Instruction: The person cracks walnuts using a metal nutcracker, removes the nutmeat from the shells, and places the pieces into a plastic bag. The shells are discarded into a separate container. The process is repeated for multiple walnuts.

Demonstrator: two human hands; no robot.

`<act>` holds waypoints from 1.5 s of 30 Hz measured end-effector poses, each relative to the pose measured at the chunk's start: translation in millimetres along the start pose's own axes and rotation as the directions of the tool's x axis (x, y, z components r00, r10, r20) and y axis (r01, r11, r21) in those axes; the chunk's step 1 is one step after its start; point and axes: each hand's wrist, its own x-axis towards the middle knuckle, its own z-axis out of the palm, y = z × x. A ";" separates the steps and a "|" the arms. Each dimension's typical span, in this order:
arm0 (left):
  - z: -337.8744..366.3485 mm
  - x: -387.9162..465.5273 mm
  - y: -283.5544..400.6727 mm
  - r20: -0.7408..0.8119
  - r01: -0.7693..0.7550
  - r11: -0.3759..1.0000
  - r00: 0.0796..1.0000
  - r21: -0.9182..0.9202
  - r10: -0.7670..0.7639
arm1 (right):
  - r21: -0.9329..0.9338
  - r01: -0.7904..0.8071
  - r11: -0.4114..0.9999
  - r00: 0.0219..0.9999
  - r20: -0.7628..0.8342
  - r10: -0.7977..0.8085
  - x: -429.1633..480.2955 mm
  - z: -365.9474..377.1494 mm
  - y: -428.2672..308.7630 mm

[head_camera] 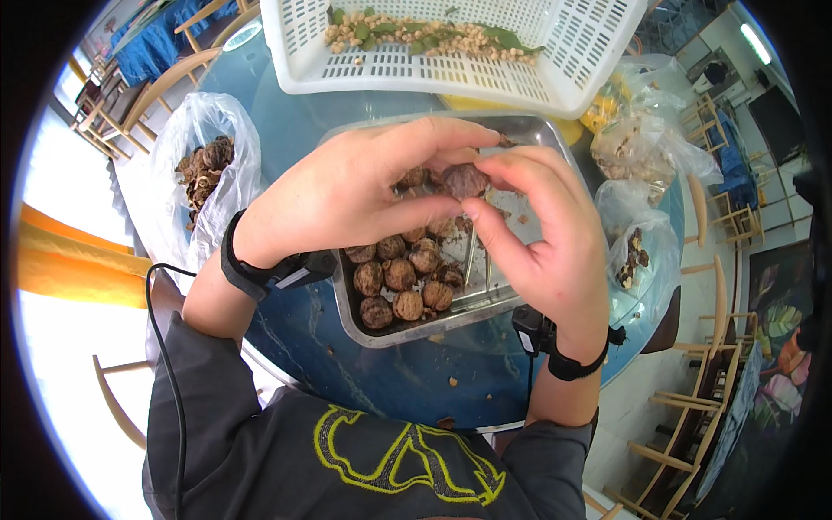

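Observation:
Above a metal tray, my left hand and my right hand hold one dark brown walnut between them. The left thumb and fingers grip it from the left, and the right thumb and fingertips meet it from the right. Below the hands, several whole walnuts sit in rows in the tray's left part. Two thin metal prongs, perhaps of tweezers, lie beside them, with their upper ends hidden by my hands. Small shell crumbs are scattered over the tray bottom.
A white perforated plastic basket with pale kernels and green leaves stands at the back. On the left, a clear plastic bag holds dark husks. More plastic bags line the right side of the blue round table. A cable runs along my left arm.

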 end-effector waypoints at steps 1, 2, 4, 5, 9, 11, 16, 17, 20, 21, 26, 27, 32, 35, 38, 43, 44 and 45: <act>2.4 -0.4 -1.3 -0.018 -0.004 1.000 1.000 0.005 0.004 | 0.012 -0.010 1.000 1.000 -0.014 0.011 0.5 -0.4 1.6; 2.6 -0.3 -5.3 -0.049 -0.025 0.999 0.998 0.043 0.027 | 0.024 -0.021 0.999 0.999 -0.027 0.021 0.9 -1.1 3.4; 0.2 0.7 -11.8 -0.076 -0.043 0.986 0.996 0.159 0.056 | 0.053 -0.325 0.944 0.946 0.028 0.323 -2.9 -11.5 8.4; -0.4 0.4 -13.2 -0.092 -0.030 0.985 0.995 0.170 0.046 | 0.061 -0.466 0.882 0.884 0.059 0.463 -5.8 -17.7 12.1; -0.4 2.8 -21.3 -0.095 -0.045 0.978 0.993 0.203 0.065 | -0.382 -0.371 0.847 0.811 0.312 0.496 -24.4 -23.6 39.7; 0.4 5.3 -21.0 -0.083 -0.083 0.978 0.991 0.192 0.100 | -0.334 -0.391 0.858 0.814 0.310 0.491 -25.4 -20.7 39.6; 1.2 3.6 -19.9 -0.033 -0.091 0.991 0.995 0.095 0.094 | 0.000 -0.586 0.810 0.790 0.222 0.572 -1.3 -14.7 10.0; 1.4 3.5 -20.8 -0.026 -0.115 0.988 0.993 0.099 0.119 | 0.089 -0.561 0.823 0.819 0.200 0.537 -0.5 -10.6 4.3; 1.9 3.6 -19.5 -0.012 -0.169 0.980 0.985 0.105 0.171 | 0.309 -0.453 0.836 0.891 0.151 0.427 -0.3 -0.5 -5.6; 2.1 3.9 -19.4 -0.019 -0.167 0.979 0.985 0.117 0.171 | 0.325 -0.426 0.844 0.904 0.120 0.410 -1.5 3.7 -6.0; 1.2 0.8 -13.2 -0.004 -0.030 0.996 1.000 0.085 0.030 | 0.346 -0.373 0.861 0.928 0.147 0.343 -2.5 9.8 -7.7; 1.5 0.2 -12.1 -0.009 -0.043 0.993 0.999 0.112 0.045 | 0.356 -0.356 0.864 0.934 0.151 0.323 -2.2 10.8 -7.3; 9.1 0.2 -10.4 -0.096 -0.093 0.976 0.989 0.196 0.113 | 0.111 -0.102 0.989 0.992 0.083 0.093 -0.2 10.7 -0.1; 0.7 -0.8 -3.8 -0.037 -0.081 0.985 0.995 0.153 0.088 | 0.104 -0.080 0.991 0.997 0.017 0.079 0.2 11.3 -2.6; 0.5 -0.8 -4.1 -0.049 -0.078 0.995 0.996 0.061 0.081 | 0.140 -0.081 0.987 0.996 -0.036 0.087 -2.8 13.5 -1.5; 6.8 -1.8 -2.8 -0.164 -0.131 0.978 0.974 0.161 0.157 | 0.006 0.022 1.000 0.997 -0.074 -0.022 -0.3 14.6 -3.6; 7.8 -2.3 -4.0 -0.184 -0.152 0.971 0.965 0.182 0.186 | 0.007 0.042 0.999 0.997 -0.069 -0.041 0.7 15.2 -3.2; 8.1 -1.5 -3.9 -0.197 -0.149 0.974 0.963 0.173 0.183 | 0.002 0.058 0.998 0.996 -0.065 -0.058 1.3 13.8 -4.1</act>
